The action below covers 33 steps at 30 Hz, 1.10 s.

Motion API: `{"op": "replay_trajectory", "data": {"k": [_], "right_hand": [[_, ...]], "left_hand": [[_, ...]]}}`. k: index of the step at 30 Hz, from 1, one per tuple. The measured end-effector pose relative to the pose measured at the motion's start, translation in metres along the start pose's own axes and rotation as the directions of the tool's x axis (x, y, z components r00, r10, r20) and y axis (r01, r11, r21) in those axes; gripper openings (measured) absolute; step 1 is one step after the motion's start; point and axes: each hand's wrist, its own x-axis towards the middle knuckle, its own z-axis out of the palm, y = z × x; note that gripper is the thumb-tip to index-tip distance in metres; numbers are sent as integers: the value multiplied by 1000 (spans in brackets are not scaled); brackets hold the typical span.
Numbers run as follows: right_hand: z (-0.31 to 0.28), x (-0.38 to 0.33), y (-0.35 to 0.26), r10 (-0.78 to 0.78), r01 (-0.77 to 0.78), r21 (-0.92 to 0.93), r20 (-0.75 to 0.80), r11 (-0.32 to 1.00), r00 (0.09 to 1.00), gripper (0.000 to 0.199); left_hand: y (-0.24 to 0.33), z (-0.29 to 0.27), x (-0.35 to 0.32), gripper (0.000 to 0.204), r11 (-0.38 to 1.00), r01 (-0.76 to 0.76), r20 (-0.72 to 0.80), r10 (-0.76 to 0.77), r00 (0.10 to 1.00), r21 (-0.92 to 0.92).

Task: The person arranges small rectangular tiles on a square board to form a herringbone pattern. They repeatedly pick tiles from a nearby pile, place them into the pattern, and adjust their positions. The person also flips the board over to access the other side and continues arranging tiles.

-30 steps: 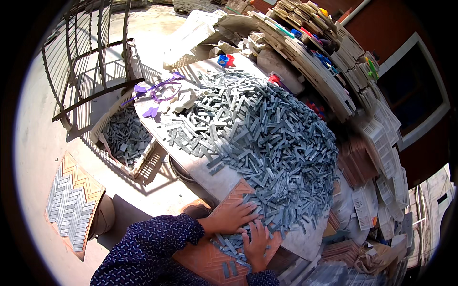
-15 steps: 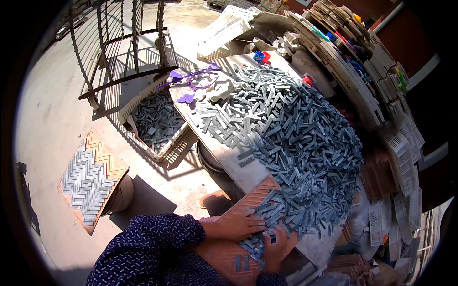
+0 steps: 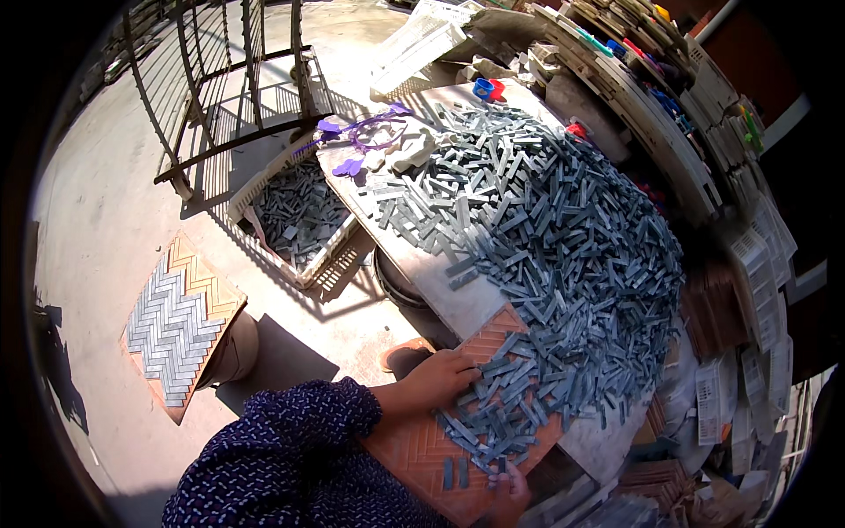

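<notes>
An orange board with herringbone grooves point(image 3: 414, 449) lies in front of me, slanting up to the right. Loose grey strip tiles point(image 3: 493, 414) cover part of its right side, and two strips point(image 3: 455, 473) lie side by side in its lower part. My left hand point(image 3: 447, 377) is above the board's upper left edge, its fingers curled together beside the loose tiles; what they hold, if anything, is hidden. At the board's lower right, my right hand point(image 3: 509, 495) pinches a short grey strip tile point(image 3: 503, 465) between thumb and fingers.
A big heap of grey tiles point(image 3: 581, 255) covers the pale table point(image 3: 440, 286). A crate of tiles point(image 3: 264, 242) and a metal rack point(image 3: 246, 141) stand at the far left. A partly tiled board point(image 3: 176, 326) rests on a bucket. Stacked boards and white crates point(image 3: 709, 400) line the right.
Both hands have come away from the loose tiles on the board. The left hand has risen and curled its fingers; the right has moved down towards me and now pinches a strip.
</notes>
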Motion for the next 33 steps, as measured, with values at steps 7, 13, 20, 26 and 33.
{"op": "replay_trajectory", "data": {"k": [7, 13, 20, 26, 33], "right_hand": [[3, 1, 4, 38, -36, -163, 8, 986, 999, 31], [21, 12, 22, -58, 57, -11, -104, 998, 993, 31], [15, 19, 19, -357, 343, -188, -43, 920, 933, 43], [30, 18, 29, -423, 434, -330, 106, 839, 900, 44], [36, 28, 31, -492, 525, -322, 183, 788, 851, 48]], "left_hand": [[1, -2, 1, 60, 998, -47, -80, 50, 996, 42], [-4, 10, -2, 43, 996, -81, -167, 86, 982, 41], [7, -9, -6, 39, 985, 60, -128, -82, 988, -163], [5, 0, 1, 32, 996, 77, -94, -81, 992, -47], [2, -2, 23, 58, 996, -35, 0, 36, 999, -84]]}}
